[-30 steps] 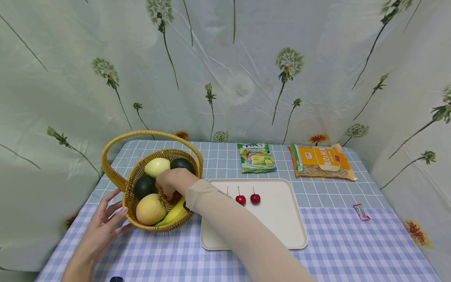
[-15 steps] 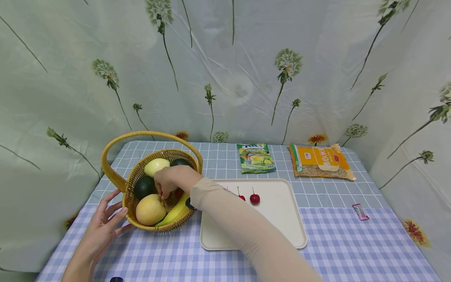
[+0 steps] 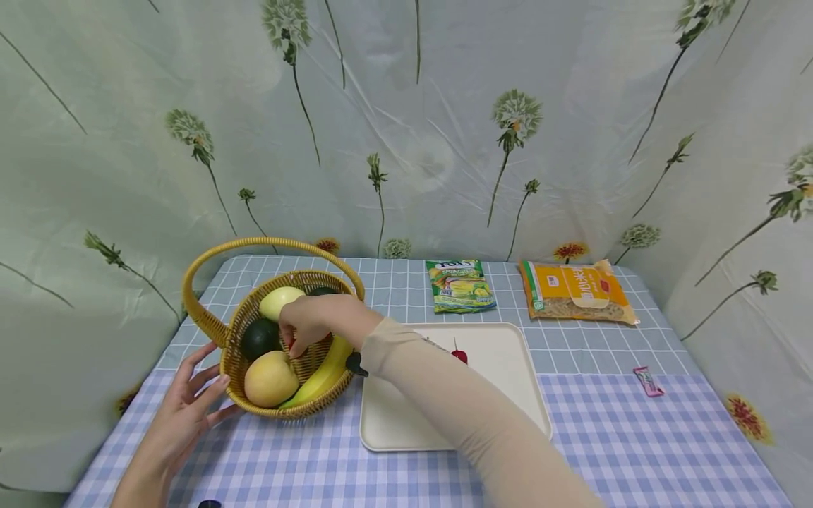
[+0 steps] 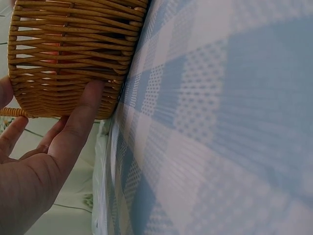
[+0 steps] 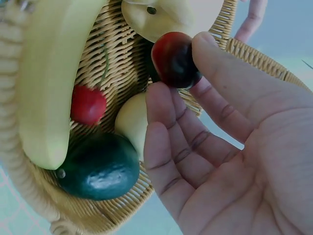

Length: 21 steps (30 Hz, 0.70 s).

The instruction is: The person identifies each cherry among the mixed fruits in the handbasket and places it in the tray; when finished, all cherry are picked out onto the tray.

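Pinching a cherry (image 5: 173, 58) in right hand (image 3: 311, 321) over basket (image 3: 238, 356), left hand (image 3: 184, 409) flat, fingers straight against its wall.

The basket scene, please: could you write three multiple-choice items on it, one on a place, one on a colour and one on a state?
1. Where does the left hand rest?
A. on the tray
B. against the outer wall of the basket
C. on the orange packet

2. What colour is the small fruit that the right hand holds?
A. dark red
B. yellow
C. green

3. How does the right hand hold that fruit?
A. flat on an open palm
B. pinched between thumb and fingertips
C. by a long stalk

Answers:
1 B: the left wrist view shows fingers laid on the wicker.
2 A: the cherry is dark red in the right wrist view.
3 B: thumb and fingertips close on the cherry above the basket's banana.
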Tool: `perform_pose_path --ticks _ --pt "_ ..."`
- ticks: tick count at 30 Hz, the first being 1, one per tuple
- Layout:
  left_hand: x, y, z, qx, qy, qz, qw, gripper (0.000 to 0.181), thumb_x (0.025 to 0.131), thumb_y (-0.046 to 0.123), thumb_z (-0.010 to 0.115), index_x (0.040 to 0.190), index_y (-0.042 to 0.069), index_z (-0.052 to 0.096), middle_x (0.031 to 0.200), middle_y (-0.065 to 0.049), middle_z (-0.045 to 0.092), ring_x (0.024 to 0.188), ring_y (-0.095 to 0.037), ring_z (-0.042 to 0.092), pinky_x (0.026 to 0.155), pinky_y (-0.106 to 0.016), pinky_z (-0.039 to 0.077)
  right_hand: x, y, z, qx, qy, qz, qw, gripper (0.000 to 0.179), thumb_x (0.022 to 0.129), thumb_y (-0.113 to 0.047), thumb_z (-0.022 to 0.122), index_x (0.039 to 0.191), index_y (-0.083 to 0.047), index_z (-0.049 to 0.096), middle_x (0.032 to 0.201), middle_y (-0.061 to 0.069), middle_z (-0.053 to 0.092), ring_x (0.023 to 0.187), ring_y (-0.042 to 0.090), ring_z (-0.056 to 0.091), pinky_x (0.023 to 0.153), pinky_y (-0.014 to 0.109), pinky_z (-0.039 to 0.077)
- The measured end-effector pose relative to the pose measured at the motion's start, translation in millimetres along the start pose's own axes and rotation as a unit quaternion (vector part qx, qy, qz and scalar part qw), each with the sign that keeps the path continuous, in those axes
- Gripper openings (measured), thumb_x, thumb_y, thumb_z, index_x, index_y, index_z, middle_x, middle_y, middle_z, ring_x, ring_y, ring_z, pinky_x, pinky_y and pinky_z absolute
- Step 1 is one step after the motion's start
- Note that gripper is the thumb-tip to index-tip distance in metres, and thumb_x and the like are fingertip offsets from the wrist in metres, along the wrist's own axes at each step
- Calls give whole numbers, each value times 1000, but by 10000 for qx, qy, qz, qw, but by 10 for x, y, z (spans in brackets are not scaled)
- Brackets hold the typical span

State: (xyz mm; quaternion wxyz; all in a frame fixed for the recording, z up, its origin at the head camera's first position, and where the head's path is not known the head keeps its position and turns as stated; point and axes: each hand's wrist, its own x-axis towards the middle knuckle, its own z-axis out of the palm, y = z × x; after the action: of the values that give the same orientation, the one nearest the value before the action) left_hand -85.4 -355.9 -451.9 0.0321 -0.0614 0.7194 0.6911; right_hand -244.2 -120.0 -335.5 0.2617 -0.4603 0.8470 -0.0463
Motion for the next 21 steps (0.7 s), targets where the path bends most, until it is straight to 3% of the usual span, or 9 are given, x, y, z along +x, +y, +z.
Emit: perform_pose_path --ticks 12,21 --pt "-1 -2 1 7 3 -42 10000 71 114 14 54 169 37 18 134 15 49 113 6 64 83 -33 64 -169 175 -27 166 407 -551 9975 23 101 -37 78 113 -19 73 101 -11 66 89 6 55 77 16 45" --pt "4 -7 2 29 41 -75 10000 70 114 15 55 169 37 18 134 16 49 112 7 64 82 -33 63 -503 242 -28 653 610 -748 9932 22 101 -32 78 112 -16 69 88 -5 65 76 5 53 69 17 44"
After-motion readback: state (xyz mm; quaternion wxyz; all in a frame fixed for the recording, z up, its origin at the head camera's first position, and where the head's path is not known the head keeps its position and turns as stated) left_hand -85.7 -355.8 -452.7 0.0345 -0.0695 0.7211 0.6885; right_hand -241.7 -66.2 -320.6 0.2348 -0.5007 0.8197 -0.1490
